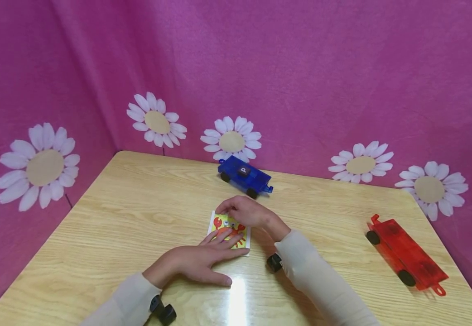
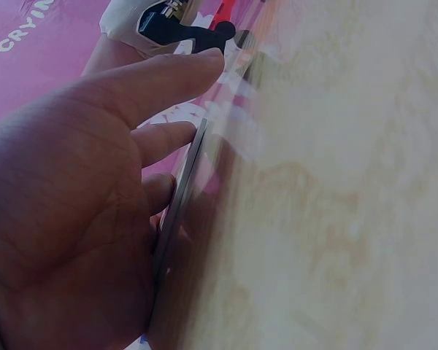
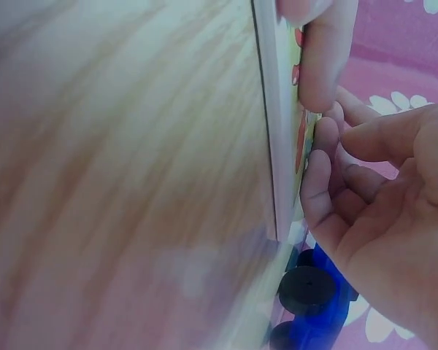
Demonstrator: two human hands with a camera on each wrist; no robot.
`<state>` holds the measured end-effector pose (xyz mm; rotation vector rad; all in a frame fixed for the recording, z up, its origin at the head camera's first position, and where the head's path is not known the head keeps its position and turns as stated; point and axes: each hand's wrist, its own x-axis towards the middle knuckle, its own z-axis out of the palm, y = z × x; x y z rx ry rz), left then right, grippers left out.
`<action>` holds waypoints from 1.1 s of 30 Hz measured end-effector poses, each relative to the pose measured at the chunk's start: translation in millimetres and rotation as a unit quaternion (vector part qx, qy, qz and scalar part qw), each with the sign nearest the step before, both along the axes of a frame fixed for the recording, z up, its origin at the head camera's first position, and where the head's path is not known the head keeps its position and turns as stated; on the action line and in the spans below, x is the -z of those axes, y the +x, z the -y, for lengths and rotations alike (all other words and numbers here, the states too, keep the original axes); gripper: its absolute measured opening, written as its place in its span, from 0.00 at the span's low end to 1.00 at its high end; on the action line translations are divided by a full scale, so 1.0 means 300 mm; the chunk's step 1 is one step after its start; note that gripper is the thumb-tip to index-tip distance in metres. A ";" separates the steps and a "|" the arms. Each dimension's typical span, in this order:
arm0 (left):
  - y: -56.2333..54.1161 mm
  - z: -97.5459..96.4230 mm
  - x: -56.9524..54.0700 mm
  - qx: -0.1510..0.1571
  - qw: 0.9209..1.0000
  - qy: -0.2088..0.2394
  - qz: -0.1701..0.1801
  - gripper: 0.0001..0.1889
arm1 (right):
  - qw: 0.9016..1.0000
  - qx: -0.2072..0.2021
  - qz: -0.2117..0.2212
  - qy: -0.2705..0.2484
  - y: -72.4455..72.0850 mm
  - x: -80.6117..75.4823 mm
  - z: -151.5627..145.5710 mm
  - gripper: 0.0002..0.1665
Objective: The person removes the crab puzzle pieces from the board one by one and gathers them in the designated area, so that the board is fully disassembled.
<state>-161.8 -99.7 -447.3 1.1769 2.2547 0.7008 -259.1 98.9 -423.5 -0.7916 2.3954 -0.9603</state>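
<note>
Both hands are on the crab card [image 1: 229, 230], which lies flat in the middle of the wooden tabletop [image 1: 130, 213]. The left hand [image 1: 197, 262] is spread flat, fingers straight, pressing down on the card's near half, palm resting on the wood just short of it. The right hand [image 1: 246, 211] comes in from the far side, fingers curled over the card's far edge; the right wrist view shows the fingertips [image 3: 317, 157] pinching at that edge. Behind the card, near the pink backdrop [image 1: 301, 68], sits a blue toy car [image 1: 245, 176]. Well apart to the right lies a red toy car [image 1: 406, 256], close to the tabletop's right edge.
</note>
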 end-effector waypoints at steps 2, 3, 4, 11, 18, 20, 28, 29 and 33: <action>0.000 0.000 -0.001 -0.001 1.000 -0.001 0.005 0.38 | 1.000 0.006 0.003 -0.003 0.002 0.000 0.000 0.20; 0.000 0.000 -0.002 -0.001 1.000 -0.001 0.006 0.38 | 1.000 0.007 0.004 -0.005 0.002 0.000 0.001 0.20; 0.000 0.000 -0.002 -0.001 1.000 -0.001 0.007 0.38 | 1.000 0.008 0.004 -0.006 0.003 0.001 0.001 0.19; -0.001 0.000 0.002 0.001 1.000 0.000 0.000 0.38 | 1.000 0.017 0.000 -0.022 0.010 0.007 0.001 0.18; 0.001 0.003 0.002 -0.001 1.000 0.000 0.000 0.38 | 0.999 0.018 -0.014 -0.032 0.004 0.020 0.005 0.15; 0.002 0.003 0.001 -0.001 1.000 -0.001 0.000 0.38 | 0.999 0.018 -0.020 -0.035 0.003 0.022 0.007 0.13; 0.000 0.003 0.002 -0.003 1.000 0.001 0.005 0.38 | 0.998 0.020 -0.041 -0.048 -0.008 0.018 0.022 0.09; -0.001 0.002 0.003 -0.003 1.000 0.001 0.005 0.38 | 0.998 0.021 -0.042 -0.048 -0.008 0.017 0.023 0.09; -0.003 0.001 0.002 -0.003 1.000 0.000 0.009 0.38 | 0.998 0.023 -0.050 -0.042 -0.008 0.012 0.028 0.08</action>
